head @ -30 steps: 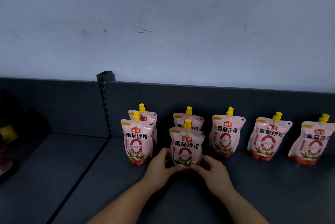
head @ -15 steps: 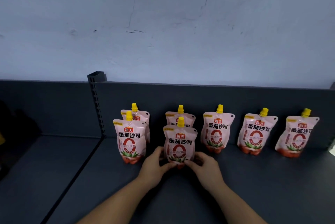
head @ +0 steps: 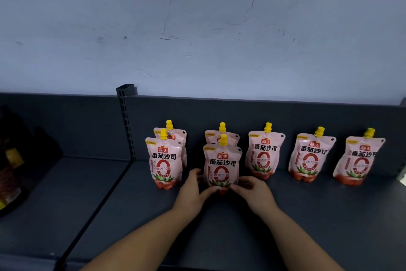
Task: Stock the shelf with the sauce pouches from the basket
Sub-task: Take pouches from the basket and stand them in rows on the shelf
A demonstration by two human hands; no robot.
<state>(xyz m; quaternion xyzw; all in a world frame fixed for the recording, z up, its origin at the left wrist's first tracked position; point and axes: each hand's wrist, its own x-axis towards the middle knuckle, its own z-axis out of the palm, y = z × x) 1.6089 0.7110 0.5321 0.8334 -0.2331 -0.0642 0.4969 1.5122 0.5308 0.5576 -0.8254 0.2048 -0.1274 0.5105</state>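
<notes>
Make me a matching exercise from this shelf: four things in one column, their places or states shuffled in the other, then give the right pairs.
Column 1
1. middle front pouch
2. far-right pouch
3. left front pouch
4. slotted upright

Column 2
A. rises at the back of the shelf, left of every pouch
B. pinched at its base by the left hand and right hand
C. last in the row, nothing in front of it
D. nearest the upright, another pouch right behind it

Pairs: 1-B, 2-C, 3-D, 4-A
</notes>
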